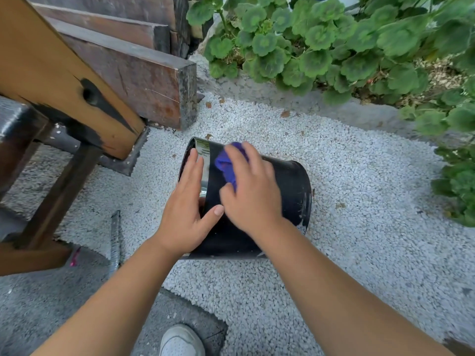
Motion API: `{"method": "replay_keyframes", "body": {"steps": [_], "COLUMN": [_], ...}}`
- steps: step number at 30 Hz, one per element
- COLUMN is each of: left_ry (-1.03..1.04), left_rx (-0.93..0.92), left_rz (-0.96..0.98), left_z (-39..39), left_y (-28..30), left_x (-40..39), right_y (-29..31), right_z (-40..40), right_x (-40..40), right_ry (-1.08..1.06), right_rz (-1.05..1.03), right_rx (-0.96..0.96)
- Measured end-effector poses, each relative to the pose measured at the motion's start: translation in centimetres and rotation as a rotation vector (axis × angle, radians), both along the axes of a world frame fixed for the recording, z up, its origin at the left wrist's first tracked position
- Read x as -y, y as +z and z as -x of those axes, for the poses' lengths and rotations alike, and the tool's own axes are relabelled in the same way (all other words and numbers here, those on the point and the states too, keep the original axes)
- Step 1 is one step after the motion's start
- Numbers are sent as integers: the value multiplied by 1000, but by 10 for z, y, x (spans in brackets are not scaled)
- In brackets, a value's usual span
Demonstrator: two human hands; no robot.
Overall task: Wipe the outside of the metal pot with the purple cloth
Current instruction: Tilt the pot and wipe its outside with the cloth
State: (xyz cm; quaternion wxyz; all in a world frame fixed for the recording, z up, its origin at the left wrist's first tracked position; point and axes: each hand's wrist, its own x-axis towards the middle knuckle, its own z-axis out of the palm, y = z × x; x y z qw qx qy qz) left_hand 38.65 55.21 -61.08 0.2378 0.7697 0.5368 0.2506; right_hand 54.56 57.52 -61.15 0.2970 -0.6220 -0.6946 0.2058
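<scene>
The pot [288, 191] is lying on its side on white gravel [359, 253], its shiny rim turned toward the wooden bench [64, 80] and its dark wall facing up. The left hand [187, 209] is resting flat on the pot near the rim, fingers straight and close together, thumb reaching across the wall. The right hand [253, 191] is pressing the cloth [227, 165] against the wall, fingers curling over the bunched fabric, beside leafy plants [334, 42].
</scene>
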Motion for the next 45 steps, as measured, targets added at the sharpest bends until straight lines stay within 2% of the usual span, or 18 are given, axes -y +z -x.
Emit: {"method": "replay_keyframes", "body": {"steps": [3, 7, 14, 21, 25, 30, 32, 35, 38, 42, 45], "left_ry": [-19, -5, 87, -16, 0, -6, 5, 22, 37, 49, 116], "left_rx": [138, 125, 136, 115, 126, 209, 272, 346, 301, 200, 359], "left_rz": [79, 108, 167, 134, 133, 116, 141, 167, 156, 87, 168], "left_z": [-2, -4, -1, 3, -7, -14, -17, -20, -22, -19, -11], "left_y": [0, 1, 1, 8, 3, 1, 0, 1, 1, 2, -1], "left_x": [-2, 0, 2, -2, 0, -3, -3, -4, -5, 0, 8], "right_y": [5, -14, -48, -58, -48, -22, -20, -25, -36, -55, -70], "right_z": [13, -1, -42, -66, -53, -9, 9, 13, -5, -36, -62], "right_x": [3, 6, -6, -8, -3, 11, 23, 29, 25, 22, 19], "right_ry": [78, 78, -176, -329, -280, -56, 41, 56, 20, -118, -221], "right_rz": [-87, -198, -29, 109, 86, -146, -216, -240, -283, -172, -46], "right_rx": [-130, -10, -15, -98, -123, -226, -204, -123, -91, -44, -48]}}
